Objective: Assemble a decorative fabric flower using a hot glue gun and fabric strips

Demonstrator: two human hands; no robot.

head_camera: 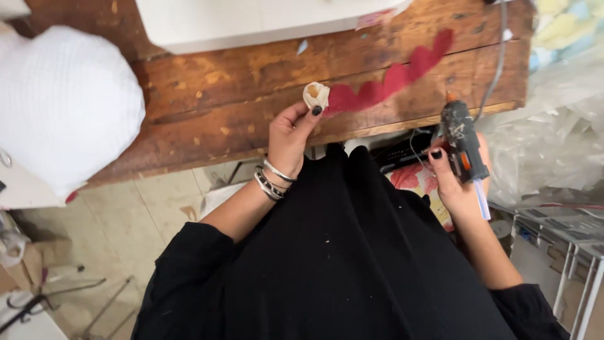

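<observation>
At the far left a big white heart-shaped cushion (60,104) with a waffle-like weave lay over the end of the worn wooden table (207,94). Beyond it, at the table's back edge, stood a white machine body (251,22).

My left hand (288,135) reached up over the table's front edge, bangles (272,179) stacked at the wrist, my nails painted dark. Thumb and fingertips were pressed together on a small cream fabric scrap (316,96) — crumpled, roughly round, with a tan blotch near its middle. I held it just above the wood, right at the near end of a strip of red felt hearts (393,79). That strip ran diagonally up and to the right across the planks, the hearts joined in a chain; whether the scrap touched the first heart I could not tell.

Below lay my black skirt (340,252), speckled with pale lint.

Further right, my right hand (456,182) was closed around the grip of a dark, glue-smeared hot glue gun (462,135) — nozzle pointing up toward the table edge, an orange trigger showing, a glue stick jutting from the back. A grey cord (497,69) ran up past it over the table corner. Crumpled clear plastic (553,132) filled the right side.
</observation>
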